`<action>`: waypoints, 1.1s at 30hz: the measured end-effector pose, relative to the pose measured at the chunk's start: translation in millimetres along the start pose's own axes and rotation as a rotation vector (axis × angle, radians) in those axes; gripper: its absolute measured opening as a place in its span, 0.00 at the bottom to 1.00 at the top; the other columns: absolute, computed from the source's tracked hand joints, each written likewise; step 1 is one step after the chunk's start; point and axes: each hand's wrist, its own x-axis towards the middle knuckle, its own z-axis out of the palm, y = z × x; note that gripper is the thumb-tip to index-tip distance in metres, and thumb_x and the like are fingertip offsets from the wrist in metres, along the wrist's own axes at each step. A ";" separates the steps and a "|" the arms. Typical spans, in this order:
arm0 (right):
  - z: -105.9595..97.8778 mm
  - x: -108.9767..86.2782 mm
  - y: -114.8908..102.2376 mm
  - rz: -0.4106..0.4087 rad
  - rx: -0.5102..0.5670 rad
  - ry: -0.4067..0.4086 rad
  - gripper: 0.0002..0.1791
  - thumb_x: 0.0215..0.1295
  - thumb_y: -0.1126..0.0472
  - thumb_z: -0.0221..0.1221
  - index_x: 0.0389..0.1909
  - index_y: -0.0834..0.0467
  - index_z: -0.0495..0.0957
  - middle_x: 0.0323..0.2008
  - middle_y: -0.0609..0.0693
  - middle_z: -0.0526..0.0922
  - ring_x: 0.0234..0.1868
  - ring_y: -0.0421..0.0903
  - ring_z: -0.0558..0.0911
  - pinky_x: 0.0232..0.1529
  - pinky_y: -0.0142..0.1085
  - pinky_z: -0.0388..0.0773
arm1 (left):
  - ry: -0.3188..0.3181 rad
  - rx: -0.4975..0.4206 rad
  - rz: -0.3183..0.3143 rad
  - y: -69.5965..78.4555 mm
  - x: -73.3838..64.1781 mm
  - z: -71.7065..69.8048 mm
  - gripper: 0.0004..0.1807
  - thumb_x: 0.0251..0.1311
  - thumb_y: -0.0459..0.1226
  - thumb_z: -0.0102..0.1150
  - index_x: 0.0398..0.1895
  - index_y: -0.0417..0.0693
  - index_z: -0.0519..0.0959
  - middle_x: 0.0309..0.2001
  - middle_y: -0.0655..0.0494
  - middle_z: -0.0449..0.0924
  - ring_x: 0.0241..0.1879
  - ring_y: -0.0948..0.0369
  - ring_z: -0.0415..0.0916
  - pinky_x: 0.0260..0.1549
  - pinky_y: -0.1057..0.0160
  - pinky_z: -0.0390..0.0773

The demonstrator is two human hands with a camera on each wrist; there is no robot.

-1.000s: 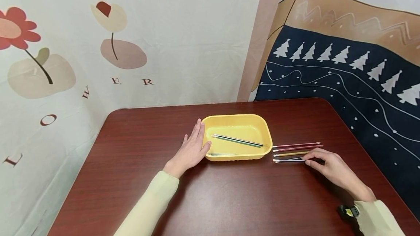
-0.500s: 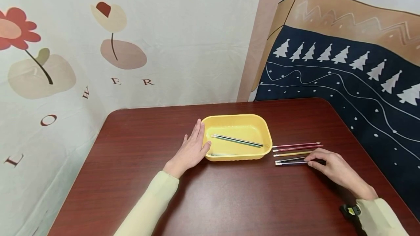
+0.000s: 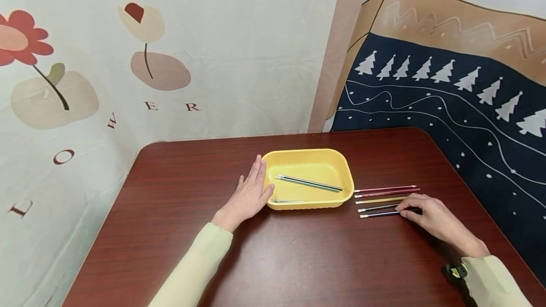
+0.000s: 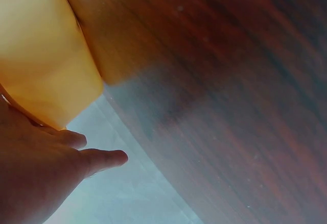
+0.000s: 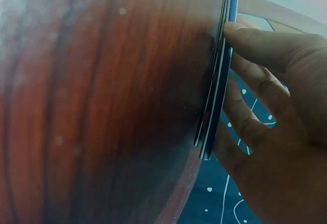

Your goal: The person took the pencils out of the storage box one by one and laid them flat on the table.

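Observation:
My left hand (image 3: 245,198) lies with straight fingers against the left side of a yellow plastic basin (image 3: 304,206). Inside the basin are a dark pencil and a green pencil (image 3: 309,184), plus another mostly hidden by the near wall. To the right, my right hand (image 3: 435,221) pinches a blue pencil (image 3: 379,214) between thumb and fingers, low over the table. A black pencil (image 3: 377,208) runs close beside it; in the right wrist view the thumb presses on the blue pencil (image 5: 220,91). Behind these lie a yellow pencil (image 3: 377,200) and two red pencils (image 3: 386,188).
The dark red wooden table (image 3: 273,259) has rounded back corners. A fabric backdrop (image 3: 239,60) with printed flowers stands behind it, and a navy one with white trees (image 3: 431,89) hangs at the right. A dark watch-like band (image 3: 456,271) sits on the right wrist.
The ends of the blue and black pencils have shifted slightly toward the near edge and spread apart, away from the yellow pencil. My right hand has barely moved; the left hand and basin are still.

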 end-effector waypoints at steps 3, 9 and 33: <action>0.0 0.6 0.2 0.000 -0.017 -0.003 0.18 0.51 0.71 0.75 0.32 0.42 0.87 0.35 0.36 0.84 0.38 0.35 0.80 0.42 0.21 0.71 | 0.006 -0.004 0.002 -0.1 0.0 0.4 0.43 0.80 0.50 0.41 0.83 0.34 0.39 0.84 0.44 0.27 0.82 0.49 0.37 0.70 0.29 0.50; -0.5 1.4 0.0 0.015 -0.045 -0.018 0.18 0.52 0.71 0.75 0.32 0.42 0.86 0.36 0.36 0.84 0.38 0.36 0.80 0.40 0.29 0.75 | -0.007 -0.011 -0.007 -0.2 0.0 0.3 0.43 0.80 0.51 0.40 0.83 0.35 0.38 0.84 0.46 0.26 0.82 0.51 0.36 0.71 0.29 0.49; -3.7 -0.6 -7.5 0.148 -0.040 -0.092 0.11 0.57 0.60 0.76 0.38 0.43 0.87 0.42 0.42 0.85 0.45 0.48 0.81 0.45 0.44 0.77 | -0.016 -0.012 -0.011 0.0 0.2 0.0 0.43 0.80 0.51 0.40 0.83 0.36 0.38 0.84 0.44 0.27 0.82 0.49 0.38 0.71 0.30 0.49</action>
